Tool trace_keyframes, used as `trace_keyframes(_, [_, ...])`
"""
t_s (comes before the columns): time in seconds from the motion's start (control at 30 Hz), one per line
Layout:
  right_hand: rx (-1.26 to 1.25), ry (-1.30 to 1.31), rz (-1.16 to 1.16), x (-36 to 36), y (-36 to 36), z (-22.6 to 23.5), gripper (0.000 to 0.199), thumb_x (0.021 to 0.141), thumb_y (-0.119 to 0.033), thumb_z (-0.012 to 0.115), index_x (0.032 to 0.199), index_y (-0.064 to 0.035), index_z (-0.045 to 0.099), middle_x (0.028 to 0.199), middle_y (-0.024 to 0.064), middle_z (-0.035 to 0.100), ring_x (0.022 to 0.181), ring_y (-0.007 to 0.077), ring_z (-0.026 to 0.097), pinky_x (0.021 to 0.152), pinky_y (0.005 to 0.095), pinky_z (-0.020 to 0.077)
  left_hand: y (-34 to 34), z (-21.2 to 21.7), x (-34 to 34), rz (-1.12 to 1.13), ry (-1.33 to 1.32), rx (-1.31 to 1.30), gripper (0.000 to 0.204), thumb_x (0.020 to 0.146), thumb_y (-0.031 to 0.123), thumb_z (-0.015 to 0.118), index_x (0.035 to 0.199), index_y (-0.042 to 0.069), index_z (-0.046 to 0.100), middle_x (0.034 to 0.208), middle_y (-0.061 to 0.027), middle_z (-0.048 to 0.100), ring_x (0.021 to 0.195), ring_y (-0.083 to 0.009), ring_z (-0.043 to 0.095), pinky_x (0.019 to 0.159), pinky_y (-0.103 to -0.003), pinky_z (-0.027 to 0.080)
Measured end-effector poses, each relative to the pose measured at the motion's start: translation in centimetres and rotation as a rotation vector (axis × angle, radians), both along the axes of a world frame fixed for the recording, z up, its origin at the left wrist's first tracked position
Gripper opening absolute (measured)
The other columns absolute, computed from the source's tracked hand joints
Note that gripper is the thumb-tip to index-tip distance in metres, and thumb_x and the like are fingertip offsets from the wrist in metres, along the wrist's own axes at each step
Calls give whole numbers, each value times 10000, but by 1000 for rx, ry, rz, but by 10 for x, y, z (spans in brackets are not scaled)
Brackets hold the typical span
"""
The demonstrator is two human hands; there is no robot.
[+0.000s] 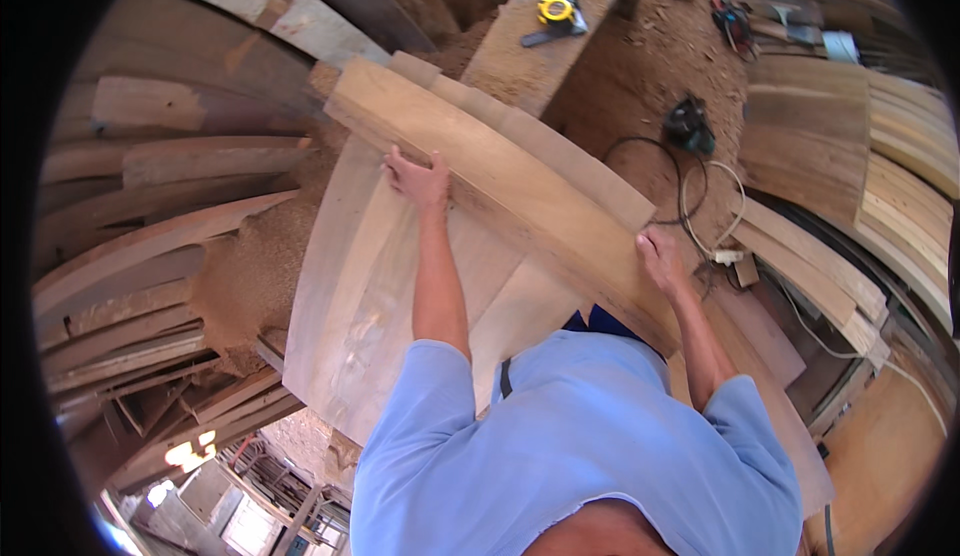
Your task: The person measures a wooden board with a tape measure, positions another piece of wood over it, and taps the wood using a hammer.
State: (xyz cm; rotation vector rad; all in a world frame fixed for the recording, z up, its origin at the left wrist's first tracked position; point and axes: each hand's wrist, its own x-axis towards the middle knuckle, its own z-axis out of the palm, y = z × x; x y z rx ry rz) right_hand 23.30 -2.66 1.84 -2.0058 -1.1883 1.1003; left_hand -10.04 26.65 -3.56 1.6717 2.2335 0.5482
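A long, thick wooden board (520,178) lies slantwise before me, from far left to near right. My left hand (418,184) holds its near long edge, thumb and fingers spread along that side; some fingertips are hidden. At its right part my right hand (662,258) grips the far edge with curled fingers. Under the board is a wide, pale wooden panel (365,286) made of several joined strips. Another flat board (590,171) shows beyond the far edge of the thick one. The board's near right end reaches close to my body.
A bench plank (515,61) at the far side bears a yellow tape measure (555,11) and a square. A dark power tool (690,124) with a coiled cable lies on the sawdust-covered floor. Stacked timber (805,136) stands right, more boards (170,156) left.
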Motion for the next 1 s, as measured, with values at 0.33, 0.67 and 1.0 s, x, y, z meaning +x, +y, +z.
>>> trace_keyframes(0.33, [-99,-9,-89,4,-15,7,317,976,-255,559,806,13,542,733,216,544,691,315,569,664,443,438,-36,20,15,62,-24,-50,833,790,288,722,1480,28,335,1543,-315,319,1484,-452,205,1206,-574,138])
trace_keyframes(0.67, [-195,27,89,21,10,7,278,929,-244,620,876,29,633,748,175,608,676,257,561,644,417,437,24,15,-40,165,-58,10,672,915,412,631,1451,51,442,1452,-226,502,1340,-441,436,1142,-571,266])
trace_keyframes(1.0, [-213,81,-9,12,13,14,272,903,-213,653,790,32,621,618,71,501,628,133,471,582,356,406,167,-46,-175,93,-202,-167,335,949,350,659,1018,22,672,768,-108,687,733,-262,643,722,-387,494])
